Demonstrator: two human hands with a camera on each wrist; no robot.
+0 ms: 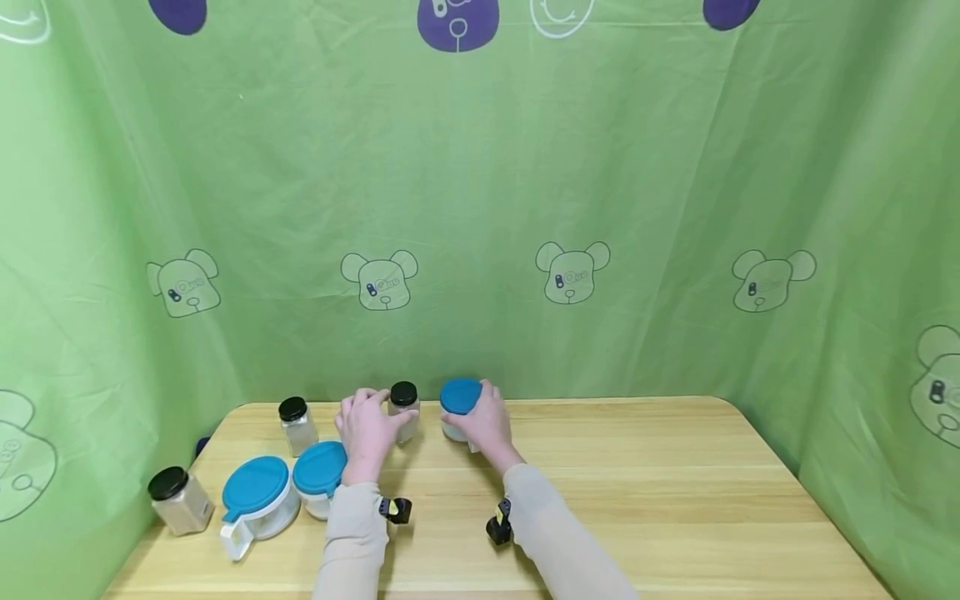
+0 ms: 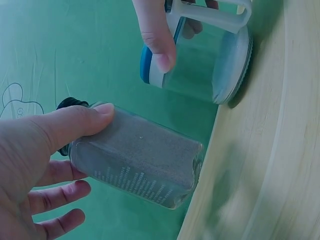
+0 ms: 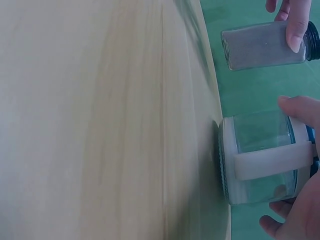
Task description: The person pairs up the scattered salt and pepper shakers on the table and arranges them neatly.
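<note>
My left hand (image 1: 371, 429) grips a clear spice jar (image 2: 140, 150) with a black lid, thumb on one side near the top. Greyish powder fills most of it, and white print runs along one face. In the right wrist view its base shows a small gap from the table edge. My right hand (image 1: 487, 425) holds a round clear jar (image 3: 260, 132) by its upper part, around the blue lid (image 1: 461, 396). This jar has a white handle (image 3: 272, 160) and a little pale content at the bottom. Whether its base touches the table cannot be told.
On the wooden table (image 1: 637, 492), left of my hands, stand two blue-lidded handled jars, a larger one (image 1: 258, 492) and a smaller one (image 1: 318, 475). Two black-lidded jars, one behind (image 1: 300, 429) and one at the left edge (image 1: 182, 504), flank them. Green cloth (image 1: 480, 183) surrounds the table.
</note>
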